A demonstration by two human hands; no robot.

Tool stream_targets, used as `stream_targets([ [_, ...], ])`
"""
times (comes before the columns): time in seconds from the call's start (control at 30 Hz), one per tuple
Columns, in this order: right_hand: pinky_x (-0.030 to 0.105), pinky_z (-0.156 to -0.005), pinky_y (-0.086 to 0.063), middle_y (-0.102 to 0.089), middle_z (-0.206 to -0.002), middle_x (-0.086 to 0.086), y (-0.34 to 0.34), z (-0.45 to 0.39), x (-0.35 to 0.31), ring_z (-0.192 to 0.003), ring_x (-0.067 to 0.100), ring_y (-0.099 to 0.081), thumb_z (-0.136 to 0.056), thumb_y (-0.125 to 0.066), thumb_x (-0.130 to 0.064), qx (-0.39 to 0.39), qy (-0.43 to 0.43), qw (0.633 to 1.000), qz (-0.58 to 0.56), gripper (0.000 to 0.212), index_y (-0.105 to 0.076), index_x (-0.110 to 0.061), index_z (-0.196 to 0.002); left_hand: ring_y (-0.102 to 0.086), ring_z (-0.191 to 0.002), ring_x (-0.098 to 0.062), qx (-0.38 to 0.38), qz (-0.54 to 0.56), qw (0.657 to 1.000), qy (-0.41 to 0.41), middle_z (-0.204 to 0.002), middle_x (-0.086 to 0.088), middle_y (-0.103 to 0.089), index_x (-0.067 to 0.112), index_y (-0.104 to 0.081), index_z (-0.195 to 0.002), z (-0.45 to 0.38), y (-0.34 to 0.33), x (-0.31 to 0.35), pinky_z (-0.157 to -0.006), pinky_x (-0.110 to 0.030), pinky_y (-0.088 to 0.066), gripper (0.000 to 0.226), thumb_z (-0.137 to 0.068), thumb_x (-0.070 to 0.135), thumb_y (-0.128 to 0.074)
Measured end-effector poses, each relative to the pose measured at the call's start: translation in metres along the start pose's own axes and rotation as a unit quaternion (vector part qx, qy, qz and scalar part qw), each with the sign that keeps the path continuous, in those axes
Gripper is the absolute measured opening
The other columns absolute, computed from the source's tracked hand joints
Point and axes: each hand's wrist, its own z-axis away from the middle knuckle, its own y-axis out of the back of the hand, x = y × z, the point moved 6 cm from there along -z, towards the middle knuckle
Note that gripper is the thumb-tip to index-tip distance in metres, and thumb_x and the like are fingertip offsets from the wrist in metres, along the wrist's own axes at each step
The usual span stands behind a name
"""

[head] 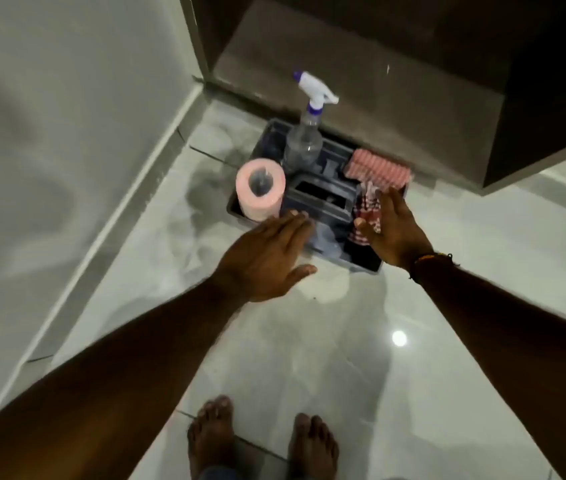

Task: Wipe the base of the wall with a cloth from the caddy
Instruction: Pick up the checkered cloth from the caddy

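Note:
A dark blue caddy [364,263] stands on the glossy tiled floor in front of me. In its right compartment lies a red-and-white checked cloth [366,209], with a folded pink striped cloth [378,167] behind it. My right hand [395,230] hovers over the checked cloth with fingers spread and holds nothing. Just above the caddy's near left edge is my left hand [267,258], also open and holding nothing. The base of the wall [115,237] is a grey skirting strip that runs along the left.
A clear spray bottle [304,133] with a white and purple trigger and a pink paper roll [260,192] stand in the caddy. A dark wooden cabinet [395,81] rises right behind it. My bare feet [260,438] stand on the tiles below.

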Motion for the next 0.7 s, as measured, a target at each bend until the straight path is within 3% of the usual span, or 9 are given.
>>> stream_targets([
  [0.07, 0.052, -0.132, -0.024, -0.014, -0.174, 0.020, -0.022, -0.015, 0.015, -0.161, 0.040, -0.017, -0.102, -0.061, -0.042, 0.012, 0.002, 1.000, 0.002, 0.080, -0.020, -0.012, -0.164, -0.017, -0.164, -0.031, -0.058, -0.004, 0.998, -0.034, -0.176, -0.015, -0.019, 0.006, -0.017, -0.167, -0.012, -0.047, 0.008, -0.132, -0.042, -0.010, 0.084, -0.107, 0.063, -0.025],
  [0.17, 0.059, -0.132, -0.017, -0.006, -0.175, 0.020, -0.053, -0.046, 0.041, -0.162, 0.044, -0.006, -0.102, -0.058, -0.048, 0.013, -0.025, 1.000, 0.006, 0.084, -0.014, -0.015, -0.165, 0.001, -0.166, -0.028, -0.101, -0.011, 0.995, 0.010, -0.179, -0.011, 0.000, 0.011, 0.000, -0.168, -0.033, -0.107, -0.005, -0.134, -0.042, 0.001, 0.092, -0.101, 0.072, -0.015],
  [0.27, 0.061, -0.130, -0.007, 0.003, -0.176, 0.016, -0.071, -0.066, 0.052, -0.162, 0.046, 0.006, -0.104, -0.052, -0.054, 0.003, -0.024, 0.999, 0.022, 0.086, -0.004, -0.021, -0.167, 0.007, -0.166, -0.027, -0.117, -0.010, 0.992, 0.039, -0.179, -0.010, 0.006, 0.013, 0.006, -0.168, -0.050, -0.137, -0.023, -0.129, -0.041, 0.011, 0.096, -0.097, 0.075, -0.010],
  [0.43, 0.067, -0.131, -0.003, 0.006, -0.175, 0.021, -0.094, -0.073, 0.047, -0.159, 0.053, 0.010, -0.105, -0.056, -0.021, -0.016, -0.008, 0.996, 0.083, 0.086, 0.003, -0.013, -0.166, 0.006, -0.166, -0.029, -0.100, -0.026, 0.993, 0.055, -0.179, -0.012, 0.002, 0.012, 0.001, -0.168, -0.057, -0.158, -0.028, -0.128, -0.043, 0.015, 0.098, -0.094, 0.076, -0.001],
  [0.53, 0.058, -0.133, -0.015, -0.013, -0.174, 0.020, -0.079, -0.071, 0.043, -0.161, 0.046, -0.012, -0.101, -0.059, -0.005, 0.030, -0.005, 0.999, 0.036, 0.082, -0.009, -0.009, -0.166, 0.007, -0.166, -0.028, -0.099, -0.020, 0.993, 0.055, -0.179, -0.011, 0.004, 0.012, 0.002, -0.168, -0.056, -0.155, -0.029, -0.126, -0.041, 0.018, 0.097, -0.096, 0.076, -0.004],
  [0.6, 0.055, -0.129, -0.030, -0.032, -0.168, 0.019, -0.061, -0.065, 0.039, -0.152, 0.042, -0.035, -0.100, -0.052, 0.002, 0.067, -0.015, 0.997, -0.037, 0.072, -0.022, -0.011, -0.164, 0.007, -0.166, -0.027, -0.101, 0.005, 0.993, 0.061, -0.179, -0.010, 0.005, 0.012, 0.004, -0.168, -0.052, -0.147, -0.032, -0.126, -0.038, 0.017, 0.095, -0.098, 0.076, -0.009],
  [0.7, 0.048, -0.120, -0.044, -0.054, -0.152, 0.018, -0.035, -0.044, 0.031, -0.136, 0.037, -0.055, -0.102, -0.044, 0.003, 0.122, -0.054, 0.982, -0.133, 0.055, -0.040, -0.008, -0.156, 0.003, -0.166, -0.027, -0.096, 0.034, 0.992, 0.077, -0.179, -0.011, 0.002, 0.011, 0.000, -0.168, -0.035, -0.125, -0.033, -0.131, -0.038, 0.008, 0.096, -0.099, 0.075, -0.012],
])
